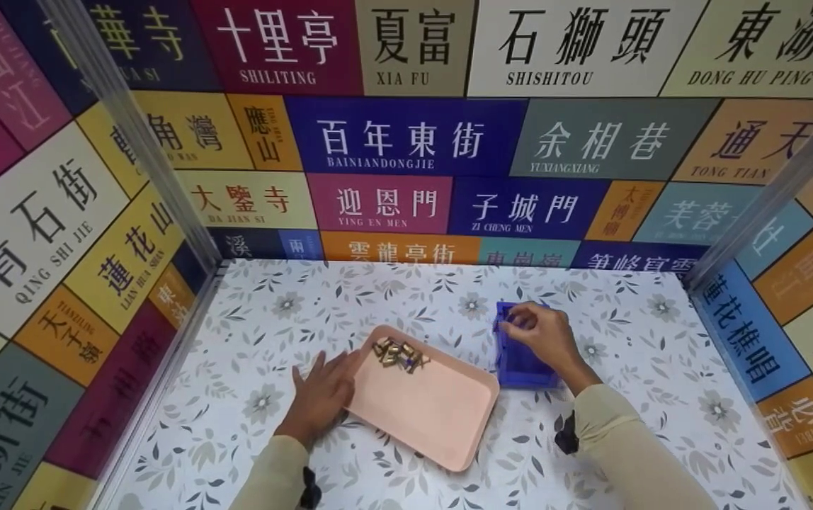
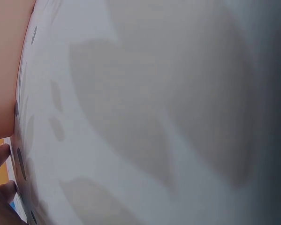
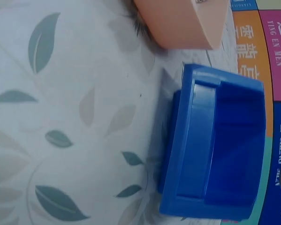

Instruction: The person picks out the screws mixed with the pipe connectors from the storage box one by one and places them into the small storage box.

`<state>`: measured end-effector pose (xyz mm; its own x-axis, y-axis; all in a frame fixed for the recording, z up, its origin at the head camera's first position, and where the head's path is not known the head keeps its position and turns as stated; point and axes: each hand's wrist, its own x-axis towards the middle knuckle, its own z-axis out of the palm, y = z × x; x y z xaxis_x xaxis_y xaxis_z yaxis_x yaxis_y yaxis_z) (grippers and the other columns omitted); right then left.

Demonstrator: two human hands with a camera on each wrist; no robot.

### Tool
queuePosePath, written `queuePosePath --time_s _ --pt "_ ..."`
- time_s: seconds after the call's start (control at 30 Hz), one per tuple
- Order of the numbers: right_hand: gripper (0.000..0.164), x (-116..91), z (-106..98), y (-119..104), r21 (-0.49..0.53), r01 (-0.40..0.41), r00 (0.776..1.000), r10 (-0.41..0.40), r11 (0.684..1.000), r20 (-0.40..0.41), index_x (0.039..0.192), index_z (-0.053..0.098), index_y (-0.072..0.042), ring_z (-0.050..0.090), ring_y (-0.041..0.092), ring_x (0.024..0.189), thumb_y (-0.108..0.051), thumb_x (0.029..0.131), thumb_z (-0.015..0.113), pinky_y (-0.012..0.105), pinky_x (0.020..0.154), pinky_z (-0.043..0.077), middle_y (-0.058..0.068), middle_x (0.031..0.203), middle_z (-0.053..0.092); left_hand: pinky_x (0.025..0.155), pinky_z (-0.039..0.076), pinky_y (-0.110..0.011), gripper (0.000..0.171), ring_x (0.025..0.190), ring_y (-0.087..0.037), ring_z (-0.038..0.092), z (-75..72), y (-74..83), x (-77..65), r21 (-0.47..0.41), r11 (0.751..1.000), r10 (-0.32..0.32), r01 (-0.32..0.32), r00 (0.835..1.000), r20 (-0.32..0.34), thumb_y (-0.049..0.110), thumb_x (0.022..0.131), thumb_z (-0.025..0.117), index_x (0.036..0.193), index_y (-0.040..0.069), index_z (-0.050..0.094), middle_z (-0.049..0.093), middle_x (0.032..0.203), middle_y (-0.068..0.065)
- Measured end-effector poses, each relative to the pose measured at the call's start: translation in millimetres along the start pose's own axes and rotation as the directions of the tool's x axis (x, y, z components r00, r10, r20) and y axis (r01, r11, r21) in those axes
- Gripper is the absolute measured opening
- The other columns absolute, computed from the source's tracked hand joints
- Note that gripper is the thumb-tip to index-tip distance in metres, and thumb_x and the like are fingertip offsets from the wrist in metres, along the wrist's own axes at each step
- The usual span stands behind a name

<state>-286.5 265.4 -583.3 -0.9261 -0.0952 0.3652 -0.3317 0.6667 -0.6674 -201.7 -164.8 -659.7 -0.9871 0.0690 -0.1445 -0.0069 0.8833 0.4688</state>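
A shallow pink tray (image 1: 424,418) lies at an angle on the table, with several small brass-coloured metal pieces (image 1: 398,354) heaped in its far left corner. My left hand (image 1: 318,397) rests at the tray's left edge, its fingers spread and relaxed. To the right of the tray stands a blue plastic bin (image 3: 234,154). Over the bin's far part is my right hand (image 1: 544,336), fingers bent and thumb close to the index finger. Whether something small sits between those fingertips is too small to tell. The right wrist view catches only a sliver of that hand.
A white tablecloth (image 1: 265,340) with grey leaves and flowers covers the table. Panels with coloured signs (image 1: 406,134) rise behind it and at both sides. Clear strips (image 1: 158,163) run up the corners.
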Motion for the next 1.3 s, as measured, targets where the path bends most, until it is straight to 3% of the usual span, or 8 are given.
queuePosePath --time_s 0.3,0.53,1.3 --pt "0.022 -5.5 -9.4 19.5 0.004 -0.046 0.999 0.047 0.999 -0.020 0.096 0.077 -0.010 0.067 0.014 0.070 -0.023 0.082 0.086 0.022 0.065 0.054 0.002 0.080 0.075 0.120 -0.013 -0.071 0.053 0.161 -0.029 0.009 0.3 0.5 -0.3 -0.025 1.000 -0.006 0.005 1.000 -0.008 0.061 0.106 0.021 0.158 0.053 0.023 0.029 0.167 0.016" --pt "0.023 -8.2 -10.6 29.5 0.004 -0.054 0.998 0.054 0.999 -0.022 0.096 0.077 -0.009 0.067 0.012 0.071 -0.024 0.082 0.087 0.019 0.064 0.053 0.003 0.080 0.075 0.119 -0.009 -0.075 0.054 0.160 -0.032 0.013 3.3 -3.3 0.1 -0.009 0.999 0.050 -0.050 0.998 -0.049 0.062 0.106 0.022 0.159 0.050 0.025 0.033 0.166 0.014" --pt "0.026 -5.7 -10.7 32.1 -0.015 -0.079 0.997 0.079 0.997 0.003 0.098 0.077 -0.008 0.068 0.016 0.074 -0.027 0.083 0.086 0.021 0.065 0.054 0.005 0.083 0.076 0.119 -0.014 -0.072 0.054 0.161 -0.030 0.009 0.5 -0.4 -1.8 -0.043 0.999 0.022 -0.023 0.999 -0.032 0.065 0.105 0.021 0.158 0.054 0.021 0.029 0.167 0.017"
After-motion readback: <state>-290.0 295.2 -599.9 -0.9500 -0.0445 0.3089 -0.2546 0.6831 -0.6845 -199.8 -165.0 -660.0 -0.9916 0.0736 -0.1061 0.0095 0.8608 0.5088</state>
